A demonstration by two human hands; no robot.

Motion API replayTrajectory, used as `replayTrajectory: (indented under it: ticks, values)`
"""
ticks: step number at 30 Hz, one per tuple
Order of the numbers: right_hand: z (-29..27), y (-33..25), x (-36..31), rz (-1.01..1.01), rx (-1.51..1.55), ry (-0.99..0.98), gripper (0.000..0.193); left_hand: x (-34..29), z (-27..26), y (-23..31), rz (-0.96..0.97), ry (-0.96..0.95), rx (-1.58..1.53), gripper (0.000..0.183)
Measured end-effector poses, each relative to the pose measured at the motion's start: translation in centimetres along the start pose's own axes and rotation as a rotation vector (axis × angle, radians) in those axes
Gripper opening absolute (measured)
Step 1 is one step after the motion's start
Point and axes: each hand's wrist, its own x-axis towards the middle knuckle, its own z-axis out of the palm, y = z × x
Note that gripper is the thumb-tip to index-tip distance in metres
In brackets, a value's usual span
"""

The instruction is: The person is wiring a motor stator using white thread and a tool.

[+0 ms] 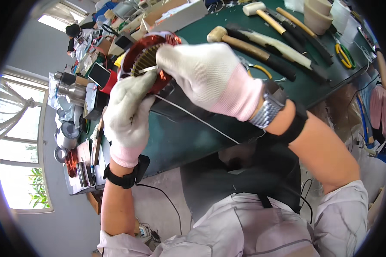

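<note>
Left hand (128, 113) and right hand (206, 75) are curling at a white strip (146, 70) by the stator's (143, 58) bore, over the worktop (171, 132); can't tell how tightly they're gripping. Stator's probably weighing heavy, stiff-cored; windings (169, 39) risking nicks, so outside's suiting a hold. Further back, open box (188, 17) is holding pale, sheet-like stuff.

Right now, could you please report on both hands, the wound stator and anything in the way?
Left hand and right hand at copper-wound stator; exact grips hidden. Possible snag: white cord slanting below them.
</note>
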Motion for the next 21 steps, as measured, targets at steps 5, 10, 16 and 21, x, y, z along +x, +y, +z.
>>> replayTrajectory:
  ticks: [5,10,16,21]
  values:
    - [-1.2,-0.8,-0.2,0.101,0.134,0.002,0.006,0.1,-0.6,0.0,-0.037,-0.057,0.008,0.046]
    - [-5.6,-5.8,-2.8,0.170,0.251,0.185,0.033,0.3,-1.2,0.8,-0.205,-0.106,-0.147,0.049]
    - [-3.7,-5.5,-4.9,0.383,0.238,-0.037,0.028,0.3,-1.3,0.5,-0.174,-0.058,-0.132,0.058]
    - [-2.5,-5.2,-3.2,0.096,-0.216,-0.224,0.013,1.7,-1.8,0.5,-0.248,-0.159,-0.222,0.063]
